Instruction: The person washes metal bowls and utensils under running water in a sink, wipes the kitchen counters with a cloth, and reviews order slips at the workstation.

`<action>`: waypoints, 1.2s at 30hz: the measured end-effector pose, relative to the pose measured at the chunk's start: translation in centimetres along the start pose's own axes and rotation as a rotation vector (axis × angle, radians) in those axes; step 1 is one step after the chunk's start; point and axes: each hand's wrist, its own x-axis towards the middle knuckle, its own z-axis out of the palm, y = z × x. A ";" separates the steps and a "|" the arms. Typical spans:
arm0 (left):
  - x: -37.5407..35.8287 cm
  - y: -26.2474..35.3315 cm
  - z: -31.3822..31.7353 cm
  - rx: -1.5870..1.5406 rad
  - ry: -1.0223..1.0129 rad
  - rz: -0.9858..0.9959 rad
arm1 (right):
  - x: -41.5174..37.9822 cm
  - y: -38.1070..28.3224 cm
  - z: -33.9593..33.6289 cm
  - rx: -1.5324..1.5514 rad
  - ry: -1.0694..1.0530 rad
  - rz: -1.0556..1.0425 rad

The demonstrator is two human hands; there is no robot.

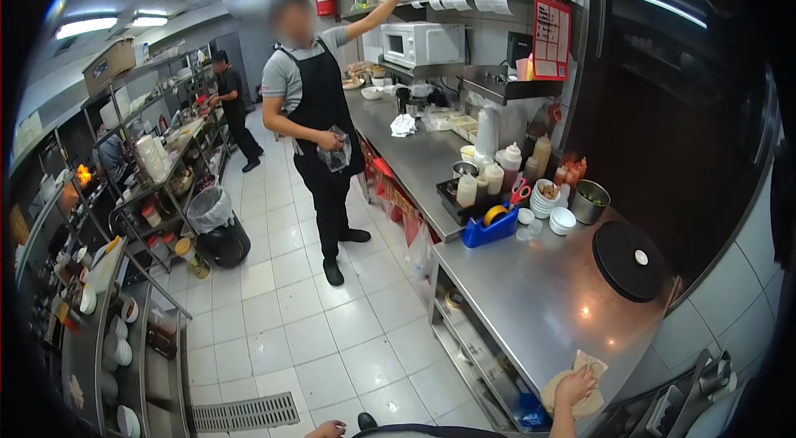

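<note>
My right hand (pixel 574 386) presses on a beige cloth (pixel 595 365) at the near corner of the steel counter (pixel 531 297); its fingers rest over the cloth. My left hand (pixel 330 429) shows only in part at the bottom edge, above the floor and away from the counter, and its fingers look curled. Whether it holds anything is too small to tell. Farther back on the counter lies a round black lid (pixel 628 262) with a white knob. A blue tape dispenser (pixel 491 228) with red scissors (pixel 520 191) stands at the counter's far left edge.
Stacked white bowls (pixel 544 199), a metal pot (pixel 589 202) and sauce bottles (pixel 509 163) stand at the back. A person in a black apron (pixel 319 98) reaches to a shelf, holding a plastic bag (pixel 335 151). Another person (pixel 230 102) works farther off. Shelving (pixel 124 305) lines the left.
</note>
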 end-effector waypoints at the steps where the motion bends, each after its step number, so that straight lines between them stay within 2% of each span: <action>1: 1.0 0.2 -1.3 -0.009 0.002 -0.008 | -1.7 -1.8 0.0 0.045 0.000 -0.018; 4: 2.7 -1.3 -5.8 -0.003 0.021 0.011 | -6.7 -7.6 2.7 0.257 0.085 -0.194; 7: 2.5 -3.3 -10.8 0.017 0.097 0.015 | -10.8 -14.1 2.4 0.501 0.043 -0.480; 8: 1.7 -4.0 -12.5 -0.063 0.110 -0.053 | -11.8 -16.2 6.0 0.736 0.021 -0.490; 10: 0.4 -5.0 -15.3 -0.220 0.132 -0.189 | -17.6 -20.0 10.8 0.890 -0.513 -0.136; 11: 0.4 -6.3 -16.6 -0.234 0.136 -0.202 | -19.6 -20.9 16.1 0.940 -0.826 -0.068; 12: 0.2 -7.6 -17.4 -0.300 0.157 -0.254 | -23.1 -23.3 8.7 0.555 -0.848 -0.449; 14: -0.7 -10.0 -18.7 -0.427 0.197 -0.363 | -28.1 -25.1 14.1 0.655 -1.164 -0.471; 16: -1.0 -11.5 -19.8 -0.483 0.213 -0.419 | -29.7 -28.0 10.8 0.439 -1.146 -0.710; 17: -0.7 -12.0 -20.2 -0.490 0.210 -0.436 | -29.7 -29.4 9.1 0.327 -1.131 -0.825; 19: 0.0 -12.0 -21.3 -0.503 0.202 -0.449 | -27.4 -32.1 10.3 0.469 -1.141 -0.673; 21: 1.3 -11.3 -22.3 -0.489 0.182 -0.431 | -24.0 -35.3 12.0 0.768 -1.414 -0.183; 23: 3.3 -9.7 -23.6 -0.462 0.163 -0.389 | -20.6 -38.6 12.4 0.929 -1.397 -0.079; 26: 7.2 -6.6 -25.7 -0.406 0.130 -0.294 | -17.4 -43.9 6.8 1.028 -1.444 -0.096; 32: 17.9 2.7 -31.5 -0.283 0.084 -0.105 | -13.6 -55.1 4.8 1.073 -1.589 -0.223; 35: 23.2 7.9 -35.5 -0.220 0.084 -0.061 | -10.0 -62.1 4.3 1.120 -1.566 -0.339; 36: 24.8 9.3 -36.8 -0.201 0.087 -0.045 | -8.3 -64.8 4.2 1.083 -1.399 -0.497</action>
